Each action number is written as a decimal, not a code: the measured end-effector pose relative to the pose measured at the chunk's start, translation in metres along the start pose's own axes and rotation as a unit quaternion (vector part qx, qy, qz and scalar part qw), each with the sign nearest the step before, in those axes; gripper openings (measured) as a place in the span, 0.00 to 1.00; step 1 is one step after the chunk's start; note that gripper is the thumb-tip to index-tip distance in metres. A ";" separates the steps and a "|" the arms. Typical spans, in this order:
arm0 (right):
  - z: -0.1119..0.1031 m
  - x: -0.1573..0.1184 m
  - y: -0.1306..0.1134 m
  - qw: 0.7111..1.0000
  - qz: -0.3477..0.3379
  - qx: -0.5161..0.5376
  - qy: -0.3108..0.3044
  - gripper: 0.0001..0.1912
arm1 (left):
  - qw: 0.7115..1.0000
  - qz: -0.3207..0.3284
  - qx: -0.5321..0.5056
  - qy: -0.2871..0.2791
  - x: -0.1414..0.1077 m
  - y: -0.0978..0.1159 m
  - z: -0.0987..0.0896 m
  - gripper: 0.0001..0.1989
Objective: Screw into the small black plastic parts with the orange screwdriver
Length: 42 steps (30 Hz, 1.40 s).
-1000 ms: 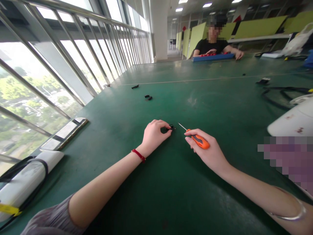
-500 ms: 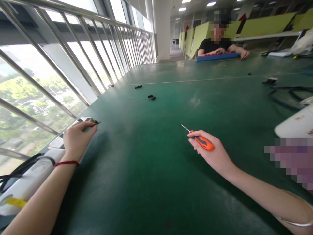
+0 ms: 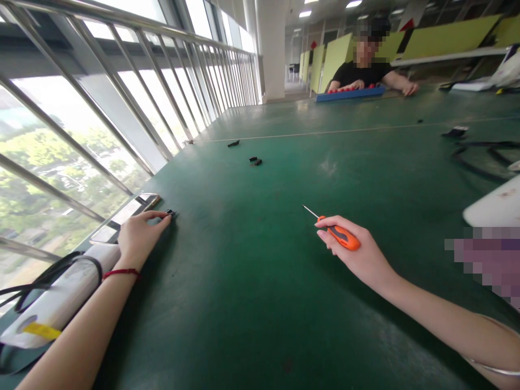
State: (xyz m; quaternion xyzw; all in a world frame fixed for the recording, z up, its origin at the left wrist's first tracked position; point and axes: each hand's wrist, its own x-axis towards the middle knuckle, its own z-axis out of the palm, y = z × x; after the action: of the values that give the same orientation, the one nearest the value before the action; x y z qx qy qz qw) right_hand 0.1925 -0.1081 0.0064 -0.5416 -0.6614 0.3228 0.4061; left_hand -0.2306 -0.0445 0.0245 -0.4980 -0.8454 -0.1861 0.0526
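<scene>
- The left hand point(image 3: 142, 234) is near nine o'clock in the view, a little low; thumb and forefinger are drawn together in a narrow pinch at a small black piece point(image 3: 171, 212).
- That small black piece sits at the fingertips; whether its underside touches the green tabletop point(image 3: 247, 292) cannot be told.
- The right hand point(image 3: 363, 244), between three and four o'clock, has its fingers wrapped around an orange and grey screwdriver point(image 3: 343, 237).
- The screwdriver's thin shaft points toward ten o'clock, well apart from the small black piece.
- Just beside the left hand, a flat glossy slab point(image 3: 129, 211) with a brownish edge lies at nine o'clock.
- A white device point(image 3: 73, 290) with a black cord and a yellow label rests between eight and nine o'clock, next to the left forearm.
- Two dark bits point(image 3: 255, 161) lie near each other at twelve o'clock; a third, longer dark bit point(image 3: 233, 143) lies toward ten o'clock from them.
- At three o'clock, a white rounded object point(image 3: 495, 203) stands partly cut off, with a black cable point(image 3: 479, 162) just above it.
- Between one and two o'clock, a co-worker point(image 3: 359, 75) in black sits behind a blue tray point(image 3: 351, 95) of red pieces.
</scene>
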 end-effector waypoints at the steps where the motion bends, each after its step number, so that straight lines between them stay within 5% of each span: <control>1: 0.000 0.000 0.000 1.000 -0.003 -0.001 -0.001 0.15 | 1.000 0.007 -0.008 0.006 0.000 -0.001 0.000 0.19; 6: 0.001 0.000 0.000 1.000 -0.006 -0.007 -0.011 0.14 | 0.991 0.041 -0.101 0.081 0.008 -0.012 0.004 0.16; 13: 0.000 0.000 0.001 1.000 -0.014 -0.011 -0.014 0.14 | 0.991 -0.005 -0.135 0.014 0.013 -0.019 0.007 0.17; 42: 0.000 0.000 0.000 0.998 -0.032 -0.042 -0.022 0.13 | 0.991 -0.001 -0.131 0.003 0.013 -0.018 0.006 0.16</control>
State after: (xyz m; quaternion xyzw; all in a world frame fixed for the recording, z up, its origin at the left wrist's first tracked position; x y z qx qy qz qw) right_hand 0.1920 -0.1080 0.0064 -0.5297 -0.6999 0.2934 0.3788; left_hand -0.2521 -0.0392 0.0177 -0.4991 -0.8140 -0.2968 -0.0105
